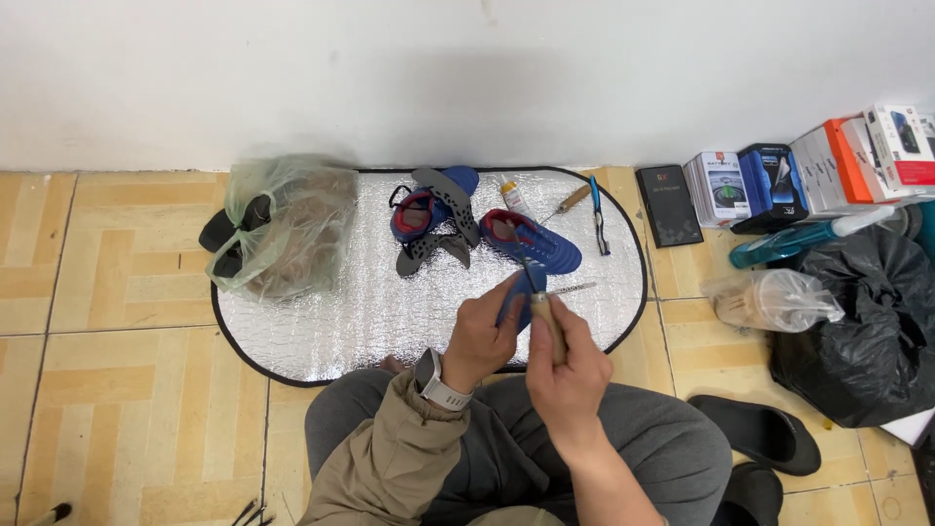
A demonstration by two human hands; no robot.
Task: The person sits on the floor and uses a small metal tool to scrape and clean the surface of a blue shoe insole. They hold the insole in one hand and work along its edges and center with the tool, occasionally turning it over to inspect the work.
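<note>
My left hand (482, 336) pinches a blue insole-shaped piece (527, 287) over the silver mat (370, 312). My right hand (568, 365) grips a wooden-handled awl (545, 314), its metal tip (577, 288) pointing right, close against the blue piece. Just beyond my hands lies a blue shoe with a red lining (531, 242). A second blue shoe (429, 209) lies further left with dark perforated insoles (443, 229) across it. A watch sits on my left wrist.
A small bottle (513, 195), a wooden-handled tool (568, 203) and a blue-handled tool (597, 214) lie at the mat's far side. A plastic bag with footwear (287, 229) sits left. Boxes (808, 175), a black bag (867, 321) and black slippers (765, 433) are right.
</note>
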